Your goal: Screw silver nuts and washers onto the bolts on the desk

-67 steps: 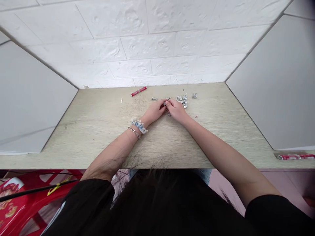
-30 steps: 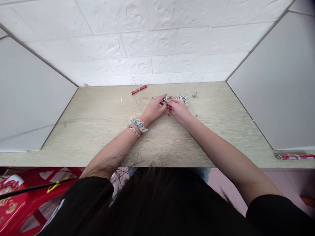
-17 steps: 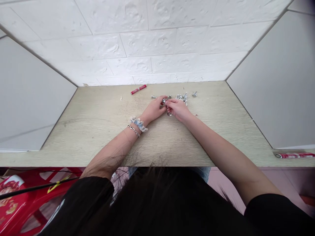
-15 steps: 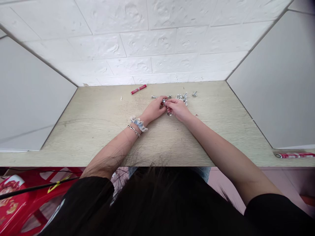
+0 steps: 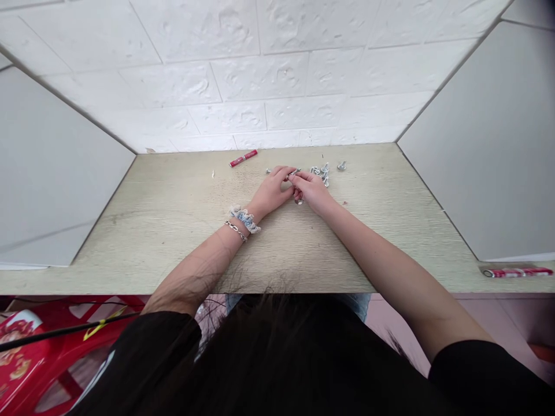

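My left hand (image 5: 274, 188) and my right hand (image 5: 314, 190) meet over the tabletop, fingertips nearly touching. Both are closed on a small silvery metal piece (image 5: 291, 175), mostly hidden by the fingers, so its kind is unclear. A round metal disc or bolt head (image 5: 299, 201) shows below the right fingers; whether it is held or lies on the table I cannot tell. Just beyond the left knuckles lies a bolt (image 5: 268, 171), partly covered. Several bolts and bent metal fittings (image 5: 324, 171) are heaped beyond my right hand, and one more bolt (image 5: 342, 166) stands apart.
A red tube (image 5: 243, 158) rests near the white brick-patterned wall (image 5: 238, 81). Another red tube (image 5: 518, 272) lies at the right front edge of the wooden table (image 5: 173, 219). Grey panels stand on the left (image 5: 56, 167) and right (image 5: 489, 144). A red stool (image 5: 43, 352) is below left.
The fingers have shifted slightly around the small metal piece, and less of it shows. My left fingers have closed in a little, covering more of the bolt behind.
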Demonstrator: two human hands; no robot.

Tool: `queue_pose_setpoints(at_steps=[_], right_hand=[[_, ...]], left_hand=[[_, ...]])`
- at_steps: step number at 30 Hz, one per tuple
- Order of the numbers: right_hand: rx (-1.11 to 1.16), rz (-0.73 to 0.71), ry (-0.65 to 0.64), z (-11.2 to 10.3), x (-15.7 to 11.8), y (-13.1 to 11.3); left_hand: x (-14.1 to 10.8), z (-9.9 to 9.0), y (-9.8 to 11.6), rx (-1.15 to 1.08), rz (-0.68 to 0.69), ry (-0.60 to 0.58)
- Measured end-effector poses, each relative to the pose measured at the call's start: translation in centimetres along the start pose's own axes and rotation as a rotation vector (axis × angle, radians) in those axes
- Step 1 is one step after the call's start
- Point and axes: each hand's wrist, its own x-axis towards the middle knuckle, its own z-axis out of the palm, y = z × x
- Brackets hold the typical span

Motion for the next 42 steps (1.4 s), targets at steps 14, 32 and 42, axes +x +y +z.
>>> queue_pose_setpoints(at_steps=[14,32,42], right_hand=[[-0.137,-0.175,0.118,0.0,0.1,1.0],[-0.036,-0.003,-0.018,0.0,0.5,0.3],[0.146,0.077,-0.01,0.0,0.1,-0.4]], left_hand=[[0.0,0.0,-0.2,0.003,0.011,0.036],[-0.2,-0.1,0.5,-0.073,-0.012,-0.009],[-0.2,-0.1,0.3,-0.078,-0.033,-0.033]])
